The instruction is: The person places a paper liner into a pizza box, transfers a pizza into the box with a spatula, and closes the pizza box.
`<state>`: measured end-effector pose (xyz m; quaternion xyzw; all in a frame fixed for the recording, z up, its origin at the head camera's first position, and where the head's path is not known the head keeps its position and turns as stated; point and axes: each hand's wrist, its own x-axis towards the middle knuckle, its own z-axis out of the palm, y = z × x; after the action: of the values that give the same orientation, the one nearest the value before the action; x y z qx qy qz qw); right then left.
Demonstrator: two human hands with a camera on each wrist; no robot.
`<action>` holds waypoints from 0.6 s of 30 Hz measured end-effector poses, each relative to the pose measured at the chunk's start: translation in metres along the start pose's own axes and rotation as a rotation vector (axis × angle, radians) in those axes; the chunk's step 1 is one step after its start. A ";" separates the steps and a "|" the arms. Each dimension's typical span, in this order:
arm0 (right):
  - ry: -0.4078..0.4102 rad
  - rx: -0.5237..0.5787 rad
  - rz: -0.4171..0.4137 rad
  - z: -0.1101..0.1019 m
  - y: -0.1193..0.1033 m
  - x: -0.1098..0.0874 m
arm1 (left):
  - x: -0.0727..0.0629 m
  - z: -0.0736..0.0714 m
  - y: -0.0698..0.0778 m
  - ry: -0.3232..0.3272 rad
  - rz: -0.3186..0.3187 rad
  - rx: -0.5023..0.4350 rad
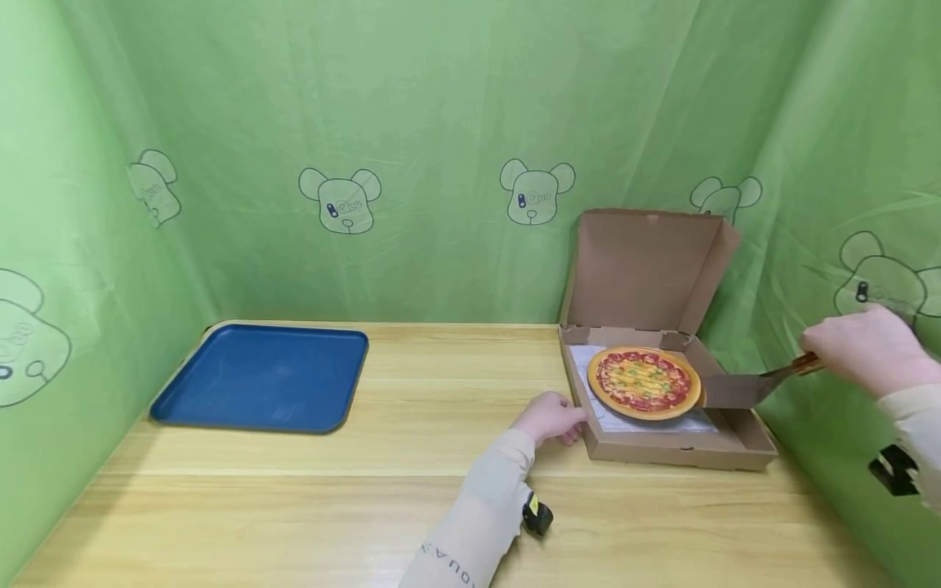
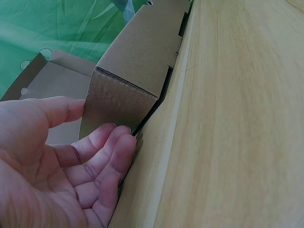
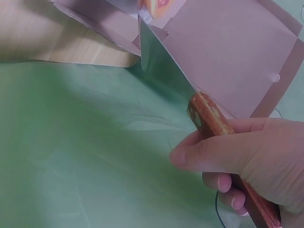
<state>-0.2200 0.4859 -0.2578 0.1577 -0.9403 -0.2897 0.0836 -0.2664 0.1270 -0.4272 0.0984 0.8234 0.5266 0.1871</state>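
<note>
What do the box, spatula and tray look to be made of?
Box: brown, matte, apparently cardboard, by its folded flaps.
Spatula: thin blade with greenish sheen, likely metal; mottled reddish-brown handle, probably wood.
Tray: smooth blue with moulded-looking rim, perhaps plastic.

Table [image 1: 434, 506]: is showing light wood grain.
Blue tray [image 1: 265, 380]: is lying flat near the table's back left corner.
Green curtain [image 1: 434, 90]: is hanging around three sides.
Bear-head outlines [image 1: 539, 196]: are dotting the curtain.

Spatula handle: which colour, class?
The handle is reddish-brown with paler patches, clearest in the right wrist view.
</note>
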 end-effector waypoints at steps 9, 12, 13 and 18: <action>0.206 -0.064 -0.044 -0.005 -0.001 -0.002 | 0.000 -0.002 0.001 0.000 -0.002 -0.001; 0.262 -0.086 -0.060 -0.006 -0.001 -0.003 | 0.000 -0.003 0.002 0.005 0.001 0.000; 0.270 -0.089 -0.062 -0.006 -0.001 -0.003 | 0.000 -0.004 0.002 0.005 0.002 0.001; 0.236 -0.082 -0.058 -0.004 0.001 -0.004 | 0.000 -0.005 0.002 0.003 0.002 0.005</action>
<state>-0.2149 0.4857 -0.2540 0.2144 -0.9063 -0.3095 0.1917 -0.2680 0.1237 -0.4239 0.0988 0.8250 0.5248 0.1850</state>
